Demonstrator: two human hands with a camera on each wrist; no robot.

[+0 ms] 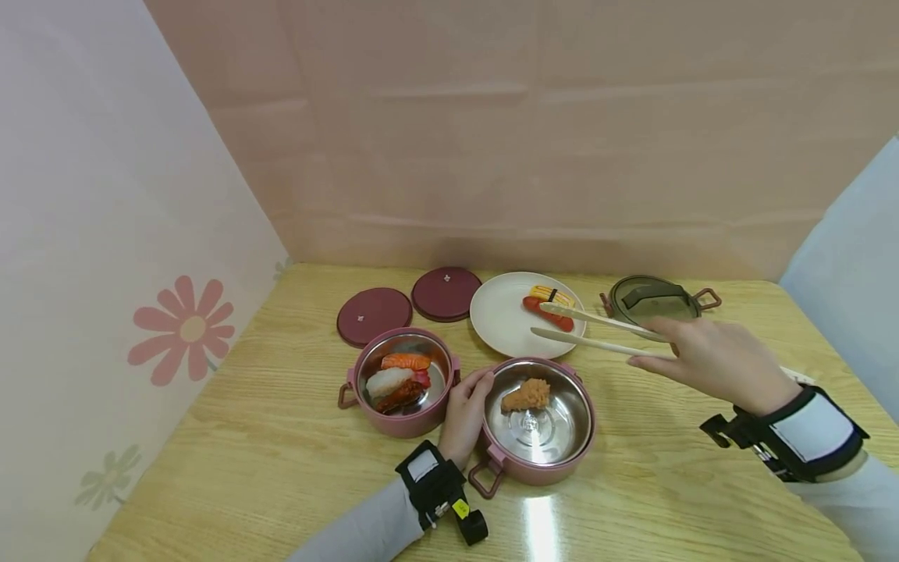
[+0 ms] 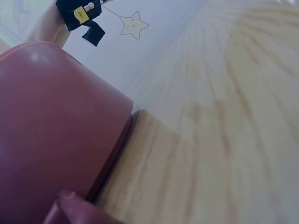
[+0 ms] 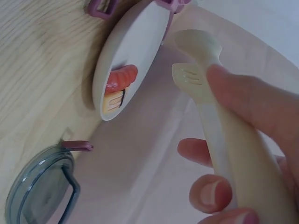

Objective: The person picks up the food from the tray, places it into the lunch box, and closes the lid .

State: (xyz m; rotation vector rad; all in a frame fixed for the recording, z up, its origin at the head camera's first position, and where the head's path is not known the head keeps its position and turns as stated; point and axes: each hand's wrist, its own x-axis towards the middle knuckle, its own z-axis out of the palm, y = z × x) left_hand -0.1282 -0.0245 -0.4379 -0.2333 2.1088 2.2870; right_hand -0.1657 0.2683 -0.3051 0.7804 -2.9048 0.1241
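My right hand (image 1: 723, 363) holds pale tongs (image 1: 604, 319), one tip spoon-shaped and the other fork-like. In the right wrist view the tongs (image 3: 247, 154) hang in the air with nothing between their tips. From the head view they cross in front of a white plate (image 1: 495, 316) bearing a red sausage (image 1: 565, 321) and a yellow block with a black band (image 1: 555, 295). My left hand (image 1: 462, 414) holds the left side of a pink steel-lined pot (image 1: 534, 474), fingers at its rim. Inside that pot lies a fried chicken drumstick (image 1: 527, 395).
Left of my left hand, a second pink pot (image 1: 400, 427) contains several sushi-like pieces (image 1: 389, 381). Two dark red lids (image 1: 374, 314) lie behind it. At the back right is a dark green lidded container (image 1: 649, 293) with pink side handles. A wall stands behind the wooden table (image 1: 281, 437).
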